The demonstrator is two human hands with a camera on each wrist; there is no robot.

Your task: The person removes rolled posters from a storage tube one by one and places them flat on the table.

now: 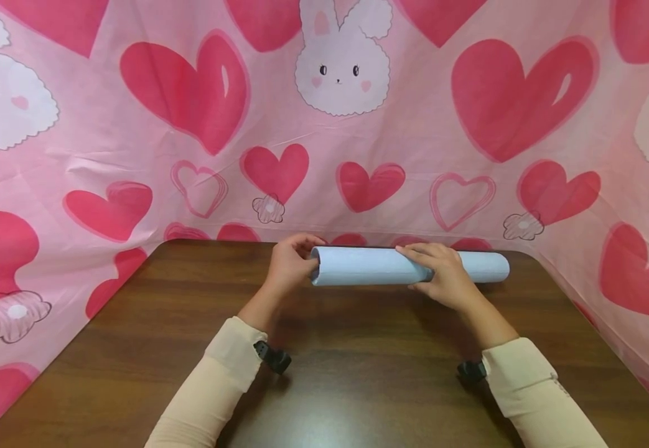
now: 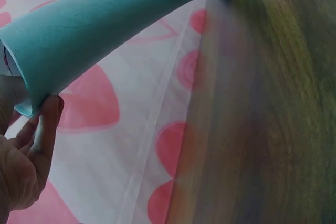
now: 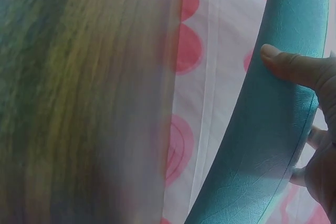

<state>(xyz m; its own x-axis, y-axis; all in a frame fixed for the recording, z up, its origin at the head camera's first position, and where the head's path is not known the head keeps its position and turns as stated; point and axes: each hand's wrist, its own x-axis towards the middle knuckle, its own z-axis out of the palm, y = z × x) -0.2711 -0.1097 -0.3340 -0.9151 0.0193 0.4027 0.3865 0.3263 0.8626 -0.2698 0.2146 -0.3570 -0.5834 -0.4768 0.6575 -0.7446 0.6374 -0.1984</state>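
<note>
A light-blue mat (image 1: 363, 266), rolled into a tube, is held level over the far side of the table. Its surface has a leather-like grain in the right wrist view. My left hand (image 1: 292, 264) pinches the rim at the tube's open left end. In the left wrist view, the thumb of that left hand (image 2: 23, 169) goes inside the opening while the fingers stay outside. Right of the tube's middle, my right hand (image 1: 442, 272) grips it from above. The thumb of the right hand (image 3: 317, 77) lies across the near side, and its other fingers are partly hidden behind the roll.
The brown wooden table (image 1: 324, 373) ends at a back edge just beyond the tube. Behind and beside it hangs a pink cloth (image 1: 414, 130) printed with hearts and rabbits. Dark wrist cameras sit at both sleeve cuffs (image 1: 234, 348).
</note>
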